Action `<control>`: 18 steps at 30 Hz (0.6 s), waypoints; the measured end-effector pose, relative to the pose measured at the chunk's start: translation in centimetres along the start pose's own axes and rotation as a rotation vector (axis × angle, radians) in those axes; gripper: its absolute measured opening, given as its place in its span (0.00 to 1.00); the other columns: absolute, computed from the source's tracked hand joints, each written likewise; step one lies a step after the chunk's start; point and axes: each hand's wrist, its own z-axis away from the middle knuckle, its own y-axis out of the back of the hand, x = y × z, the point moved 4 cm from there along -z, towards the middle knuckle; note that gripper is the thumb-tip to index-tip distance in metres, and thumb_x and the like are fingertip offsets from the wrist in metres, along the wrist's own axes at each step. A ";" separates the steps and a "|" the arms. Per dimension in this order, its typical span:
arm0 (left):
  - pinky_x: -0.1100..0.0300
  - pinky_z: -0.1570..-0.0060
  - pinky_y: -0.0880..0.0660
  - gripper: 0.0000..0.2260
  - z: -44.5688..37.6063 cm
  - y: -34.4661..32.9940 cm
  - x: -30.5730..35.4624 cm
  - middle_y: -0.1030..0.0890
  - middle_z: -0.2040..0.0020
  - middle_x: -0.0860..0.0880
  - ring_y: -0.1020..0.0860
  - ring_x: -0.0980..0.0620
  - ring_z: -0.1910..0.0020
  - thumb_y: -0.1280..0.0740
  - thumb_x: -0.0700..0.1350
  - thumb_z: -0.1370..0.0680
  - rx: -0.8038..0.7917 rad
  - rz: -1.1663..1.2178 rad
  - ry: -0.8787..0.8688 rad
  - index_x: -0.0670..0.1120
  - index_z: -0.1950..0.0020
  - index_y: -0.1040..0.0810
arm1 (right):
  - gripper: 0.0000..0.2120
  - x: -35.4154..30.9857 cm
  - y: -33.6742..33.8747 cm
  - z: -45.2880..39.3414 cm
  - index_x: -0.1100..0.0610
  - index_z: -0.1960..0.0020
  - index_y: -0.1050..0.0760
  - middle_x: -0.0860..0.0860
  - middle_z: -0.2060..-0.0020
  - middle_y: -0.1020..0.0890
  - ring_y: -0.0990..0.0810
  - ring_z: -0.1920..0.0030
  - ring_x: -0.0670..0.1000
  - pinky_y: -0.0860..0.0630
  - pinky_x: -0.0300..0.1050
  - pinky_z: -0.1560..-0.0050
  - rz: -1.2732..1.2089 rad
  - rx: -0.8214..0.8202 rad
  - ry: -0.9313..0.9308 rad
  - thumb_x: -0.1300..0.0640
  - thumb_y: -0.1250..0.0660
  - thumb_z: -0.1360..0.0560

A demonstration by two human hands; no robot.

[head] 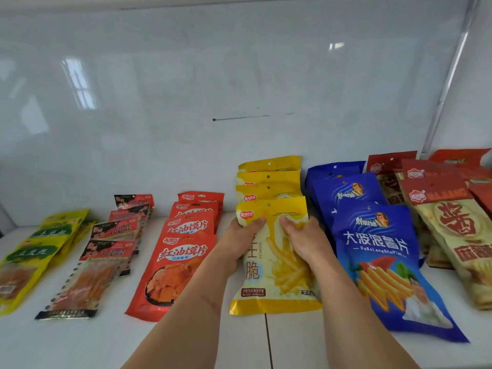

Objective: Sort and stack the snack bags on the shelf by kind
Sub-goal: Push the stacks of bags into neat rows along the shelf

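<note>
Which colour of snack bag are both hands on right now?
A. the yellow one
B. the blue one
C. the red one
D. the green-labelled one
A: the left hand and right hand both rest on the front yellow bag, between the red and blue rows.

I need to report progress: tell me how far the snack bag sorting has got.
Done: overlapping rows by kind, green-yellow bags, black-red bags, red bags and blue bags. In hand: left hand and right hand rest on the front yellow bag of its row. Left: the red-and-cream bags at right look less tidy.
</note>
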 end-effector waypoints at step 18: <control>0.47 0.43 0.19 0.11 -2.2 -0.3 1.0 0.13 0.50 0.49 0.14 0.47 0.51 0.31 0.52 0.21 -0.105 -0.127 -0.020 0.49 0.42 0.19 | 0.37 0.2 -0.3 -0.5 0.53 0.30 0.32 0.52 0.36 0.22 0.22 0.38 0.58 0.26 0.53 0.39 0.010 0.047 -0.002 0.29 0.37 0.28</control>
